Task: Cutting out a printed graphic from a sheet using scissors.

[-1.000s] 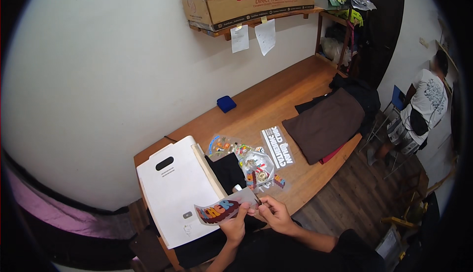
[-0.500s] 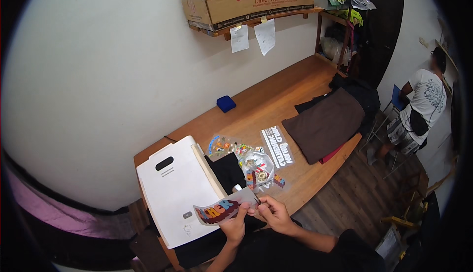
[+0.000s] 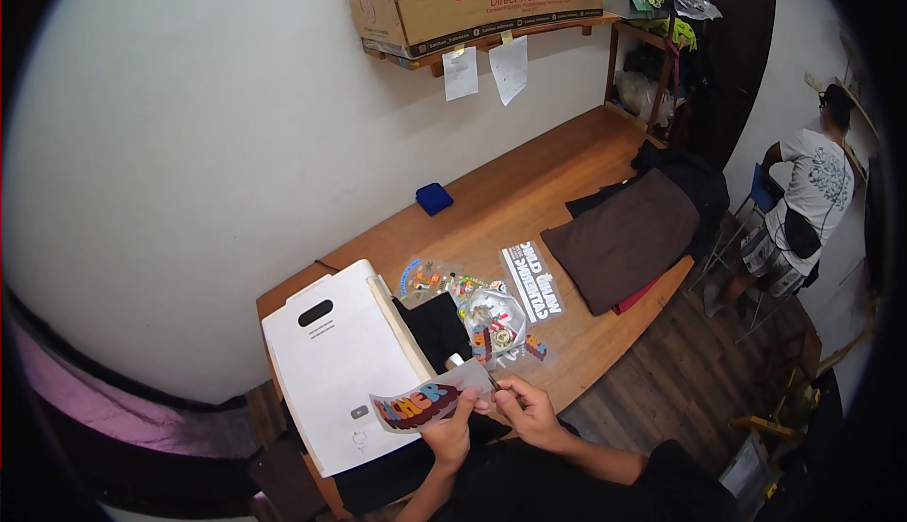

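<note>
My left hand [image 3: 451,432] is closed on the near edge of a clear transfer film [image 3: 420,405] with orange, blue and dark red lettering, thumb on top. The film is held up over the right edge of the white flat-topped machine [image 3: 331,361]. At the film's right end my right hand [image 3: 525,410] is closed around scissors [image 3: 493,384]; only a bit of dark blade shows, and the handles are hidden by my fingers. Beyond my hands lies a loose pile of printed film pieces [image 3: 496,319], beside a black cloth [image 3: 436,325].
A film with white lettering [image 3: 531,281] lies on the wooden table [image 3: 491,182], left of folded brown cloth [image 3: 624,239]. A dark blue folded item [image 3: 434,199] sits near the wall. Above, a shelf carries a cardboard box [image 3: 482,7]. Another person [image 3: 812,182] stands at the right.
My hands, the film and the scissors keep nearly the same place. The other person's head and upper body have shifted slightly.
</note>
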Demonstrator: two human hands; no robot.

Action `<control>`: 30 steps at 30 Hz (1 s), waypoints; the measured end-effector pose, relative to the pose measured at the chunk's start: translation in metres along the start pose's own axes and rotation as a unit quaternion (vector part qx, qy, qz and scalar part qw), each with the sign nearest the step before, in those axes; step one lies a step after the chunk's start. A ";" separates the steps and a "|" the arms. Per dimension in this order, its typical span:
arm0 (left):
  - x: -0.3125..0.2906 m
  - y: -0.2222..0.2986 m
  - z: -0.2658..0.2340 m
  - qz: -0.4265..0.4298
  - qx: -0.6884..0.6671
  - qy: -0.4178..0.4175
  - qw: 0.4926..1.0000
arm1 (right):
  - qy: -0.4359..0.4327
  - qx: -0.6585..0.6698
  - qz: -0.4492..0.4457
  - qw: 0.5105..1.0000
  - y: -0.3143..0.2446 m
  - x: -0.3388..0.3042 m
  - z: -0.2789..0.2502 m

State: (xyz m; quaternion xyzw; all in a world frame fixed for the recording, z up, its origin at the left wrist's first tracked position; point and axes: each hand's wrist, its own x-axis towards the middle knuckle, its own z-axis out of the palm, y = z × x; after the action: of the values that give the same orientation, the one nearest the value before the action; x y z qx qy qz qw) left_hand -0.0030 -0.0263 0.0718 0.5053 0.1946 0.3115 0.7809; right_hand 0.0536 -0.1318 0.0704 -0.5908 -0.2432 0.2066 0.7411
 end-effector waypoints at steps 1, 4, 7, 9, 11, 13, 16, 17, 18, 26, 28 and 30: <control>0.000 0.001 0.000 0.002 0.001 0.000 1.000 | -0.002 0.000 0.011 1.000 0.002 -0.002 0.000; 0.000 0.001 0.000 0.011 -0.002 -0.005 1.000 | 0.004 0.012 0.016 1.000 -0.005 -0.001 0.002; -0.002 -0.002 0.002 -0.005 -0.023 0.017 1.000 | 0.003 0.021 0.016 1.000 -0.003 -0.001 0.000; -0.002 -0.002 0.003 -0.011 -0.018 0.019 1.000 | -0.003 0.017 0.022 1.000 0.001 -0.001 -0.002; -0.002 -0.001 0.005 -0.017 -0.013 0.021 1.000 | 0.002 0.021 0.019 1.000 0.003 -0.002 -0.003; -0.002 -0.001 0.005 -0.016 -0.014 0.022 1.000 | 0.008 0.019 0.016 1.000 0.000 -0.002 -0.001; -0.002 -0.001 0.006 -0.017 -0.009 0.027 0.999 | 0.016 0.019 0.015 1.000 0.002 -0.002 0.000; -0.002 -0.001 0.005 -0.017 -0.008 0.027 0.999 | 0.018 0.020 0.017 1.000 0.003 -0.002 0.000; -0.002 -0.002 0.004 -0.020 -0.009 0.026 0.999 | 0.017 0.020 0.017 1.000 0.004 -0.002 0.000; -0.003 -0.003 -0.002 -0.013 0.017 -0.021 1.000 | 0.021 0.026 0.022 0.999 -0.003 -0.001 0.000; -0.003 -0.004 -0.002 -0.007 0.018 -0.025 1.000 | 0.026 0.026 0.019 0.999 0.001 -0.002 0.001; -0.003 -0.003 -0.002 -0.008 0.016 -0.026 1.000 | 0.031 0.026 0.016 0.999 0.001 -0.002 0.000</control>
State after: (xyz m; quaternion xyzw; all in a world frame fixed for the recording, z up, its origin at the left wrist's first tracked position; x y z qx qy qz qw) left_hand -0.0056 -0.0281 0.0679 0.5236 0.1833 0.2891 0.7801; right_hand 0.0520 -0.1324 0.0693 -0.5811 -0.2054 0.2059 0.7601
